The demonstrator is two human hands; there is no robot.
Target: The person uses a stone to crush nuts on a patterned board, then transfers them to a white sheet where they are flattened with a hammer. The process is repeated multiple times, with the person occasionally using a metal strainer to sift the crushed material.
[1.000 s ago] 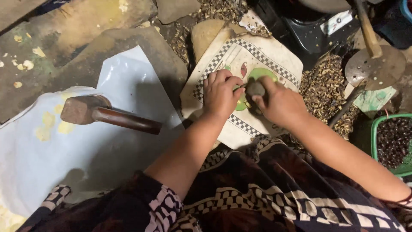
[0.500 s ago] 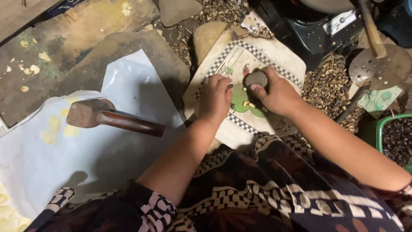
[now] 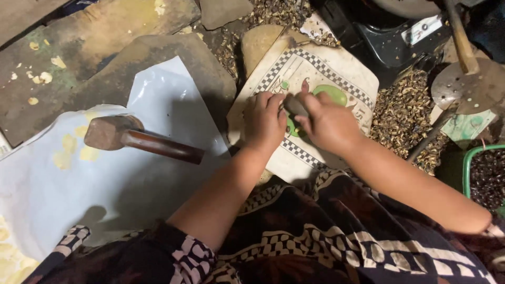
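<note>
Right hand (image 3: 329, 123) fingers clamped on a dark stone (image 3: 295, 105) over the checkered cloth (image 3: 342, 73). Left hand (image 3: 263, 123) fingers curled together beside it, touching the cloth. Hammer (image 3: 142, 139) lies well apart.

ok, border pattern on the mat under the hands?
Black-and-white checkered border on the cream mat, head view.

head cam | looks steeply down | close over lap, printed mat (image 3: 336, 68)

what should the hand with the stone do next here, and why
Probably bring the small dark stone straight down in a short tap. The right hand holds it just over the checkered sheet, and the left hand is curled beside it with fingers pinched under the stone, as if steadying something there. What sits beneath is hidden, so keep the stroke small and clear of those fingers.
</note>
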